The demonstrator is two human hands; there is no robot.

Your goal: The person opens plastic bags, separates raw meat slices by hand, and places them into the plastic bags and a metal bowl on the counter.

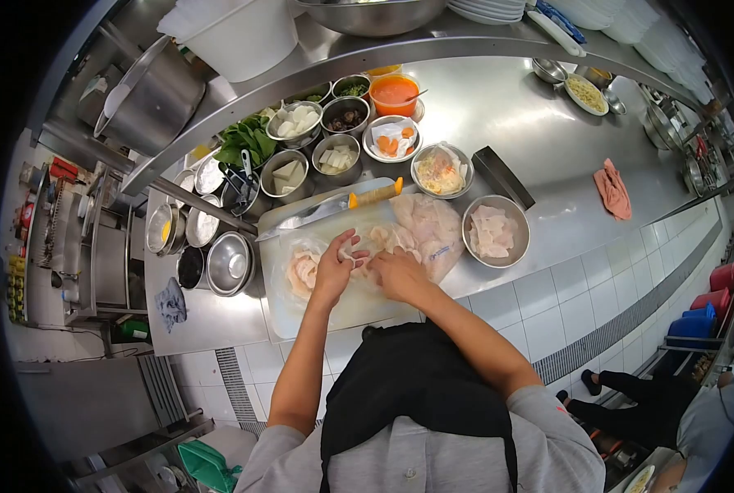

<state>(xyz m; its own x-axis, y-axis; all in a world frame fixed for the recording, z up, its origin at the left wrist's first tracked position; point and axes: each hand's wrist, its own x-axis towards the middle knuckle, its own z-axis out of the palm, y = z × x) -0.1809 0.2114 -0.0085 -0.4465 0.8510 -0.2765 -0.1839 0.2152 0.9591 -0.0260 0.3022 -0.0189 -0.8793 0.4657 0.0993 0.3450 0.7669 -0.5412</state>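
- The pale meat (365,261) lies near the middle of the white cutting board (358,314), between the two hands, soft and moist-looking.
- The left hand (331,267) is turned partly palm up, fingers curled and gripping a limp, pale piece, seemingly to steady it.
- The right hand (400,275) reaches in from the other side, knuckles up and fingers bent down over the meat; its fingertips are hidden, so I cannot tell whether they grip.
- Beside the left hand, more pinkish meat (303,269) sits on thin, crinkled clear plastic.
- Past the right hand, a clear bag (432,234) of meat slumps over the board's edge, probably kept close for easy reach.
- The knife (305,215) lies along the board's far side, likely out of the fingers' way, its wide blade smooth and its handle yellow-ended.
- Just beyond the bag, a round steel bowl (496,264) holds flat, floppy slices (494,230).
- Farther out on the shiny metal surface (556,156) are leafy greens (242,141), a tub of orange liquid (395,93) and a rumpled pink cloth (612,191).
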